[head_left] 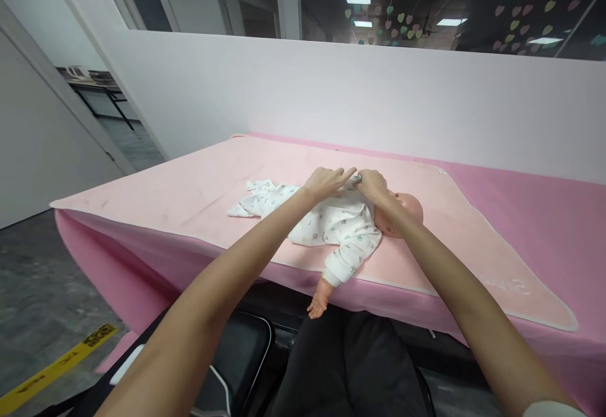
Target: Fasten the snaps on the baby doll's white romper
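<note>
A baby doll (411, 207) lies on its back, head to the right, in a white printed romper (326, 223). Its near arm hangs over the table edge, the small doll hand (320, 300) bare. My left hand (327, 181) is over the doll's far side at chest height, index finger stretched toward the right; its other fingers are partly hidden. Close beside it, my right hand (372, 183) is closed near the doll's neck and far shoulder, apparently on the romper's cloth. A small greyish spot shows at its fingertips, too small to name. The doll's far arm is hidden.
A light pink blanket (180, 196) lies under the doll on a table with a darker pink cloth (534, 215). Behind it stands a white partition (331, 95) with glass above. A black chair (241, 347) is below the near edge. Yellow tape (61, 363) marks the floor at left.
</note>
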A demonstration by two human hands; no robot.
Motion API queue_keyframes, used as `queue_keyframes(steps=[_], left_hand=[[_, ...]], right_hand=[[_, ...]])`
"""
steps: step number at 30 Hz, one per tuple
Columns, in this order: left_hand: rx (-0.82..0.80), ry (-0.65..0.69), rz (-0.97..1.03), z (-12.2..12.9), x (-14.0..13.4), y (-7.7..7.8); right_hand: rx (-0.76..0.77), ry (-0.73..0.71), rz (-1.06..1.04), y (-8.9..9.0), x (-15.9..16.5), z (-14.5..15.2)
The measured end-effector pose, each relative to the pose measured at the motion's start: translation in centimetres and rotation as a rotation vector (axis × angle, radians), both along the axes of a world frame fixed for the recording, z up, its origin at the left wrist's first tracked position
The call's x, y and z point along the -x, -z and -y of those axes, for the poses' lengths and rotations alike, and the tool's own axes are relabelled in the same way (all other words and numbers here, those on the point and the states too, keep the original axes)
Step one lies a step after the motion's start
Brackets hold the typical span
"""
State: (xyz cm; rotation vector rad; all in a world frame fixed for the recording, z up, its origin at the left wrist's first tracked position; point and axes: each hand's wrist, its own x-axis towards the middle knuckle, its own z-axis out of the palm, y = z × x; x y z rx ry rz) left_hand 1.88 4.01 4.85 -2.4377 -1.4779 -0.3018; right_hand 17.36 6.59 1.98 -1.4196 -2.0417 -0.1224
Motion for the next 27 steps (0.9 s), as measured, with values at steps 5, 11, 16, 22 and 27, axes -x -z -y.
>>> queue_keyframes(steps=[5, 11, 16, 22, 27], left_hand=[[0.068, -0.190, -0.175, 1.0, 3.3, -1.7], [0.603, -0.336, -0.314, 2.6, 4.0, -4.1], [0.593, -0.166, -0.073, -0.6, 2.4, -4.3], [0.210, -0.196, 0.163, -6.2, -1.8, 1.5], [0.258, -0.157, 0.159, -7.9, -2.9, 5.9]], right_hand=[[0.055, -0.084, 0.297, -1.9, -2.3, 2.1], [0.078, -0.236, 0.517, -1.7, -4.3, 4.6], [0.137, -0.179, 0.198, -1.8, -6.5, 4.3], [0.426, -0.138, -0.380, -0.3, -9.5, 3.0], [0.493, -0.169, -0.837, 2.3, -10.6, 2.7]])
